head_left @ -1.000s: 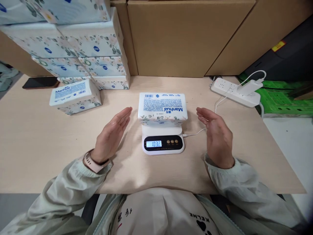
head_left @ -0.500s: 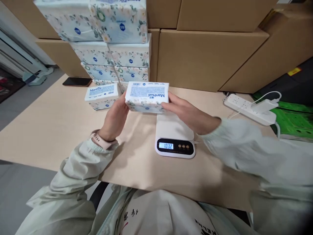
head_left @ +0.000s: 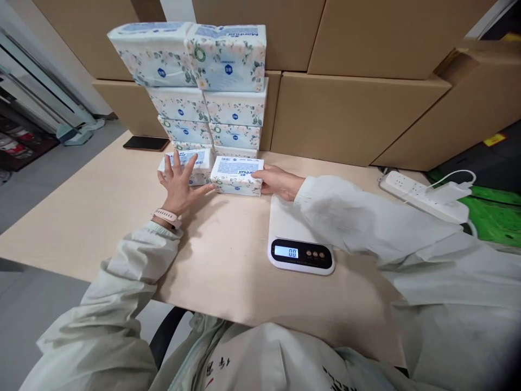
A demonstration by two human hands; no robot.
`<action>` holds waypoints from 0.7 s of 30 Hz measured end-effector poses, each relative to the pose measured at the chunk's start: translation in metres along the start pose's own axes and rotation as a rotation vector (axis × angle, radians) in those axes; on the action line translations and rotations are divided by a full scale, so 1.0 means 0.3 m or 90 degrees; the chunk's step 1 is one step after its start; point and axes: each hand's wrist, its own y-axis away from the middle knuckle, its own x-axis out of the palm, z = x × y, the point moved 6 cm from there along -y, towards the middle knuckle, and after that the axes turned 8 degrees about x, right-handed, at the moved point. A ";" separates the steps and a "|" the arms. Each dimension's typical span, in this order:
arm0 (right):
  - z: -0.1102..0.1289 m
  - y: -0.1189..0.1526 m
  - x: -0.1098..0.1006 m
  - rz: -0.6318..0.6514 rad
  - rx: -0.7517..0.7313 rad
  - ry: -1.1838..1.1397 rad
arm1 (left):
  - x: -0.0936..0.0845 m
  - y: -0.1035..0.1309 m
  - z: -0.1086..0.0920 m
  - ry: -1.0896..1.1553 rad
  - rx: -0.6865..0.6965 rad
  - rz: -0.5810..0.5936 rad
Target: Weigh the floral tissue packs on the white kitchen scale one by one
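Note:
My right hand (head_left: 280, 182) grips the right end of a flower-printed tissue pack (head_left: 236, 187), thumb on top. That pack sits on the table in front of the stack, side by side with a second tissue pack (head_left: 201, 176). Over the front of the second pack my left hand (head_left: 179, 184) is spread wide, its thumb reaching toward the held pack; whether it touches either is hard to see. Behind them rises a two-column stack of tissue packs (head_left: 232, 108). A white digital scale (head_left: 301, 255) lies under my right forearm, its display showing 0.0.
Cardboard boxes (head_left: 325, 114) wall off the back of the table (head_left: 228, 260). A dark phone (head_left: 146, 143) lies at the back left. On the right are a white power strip (head_left: 423, 195) with a plugged-in charger and cable, and something green (head_left: 496, 206).
The tissue pack has gone from above the scale's back edge to the table beside the other pack. My left hand has let go and spread. The display went from 103.2 to 0.0.

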 end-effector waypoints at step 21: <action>0.562 0.093 -0.163 -0.323 -0.391 0.062 | -0.226 -0.555 -0.170 0.387 0.127 -0.285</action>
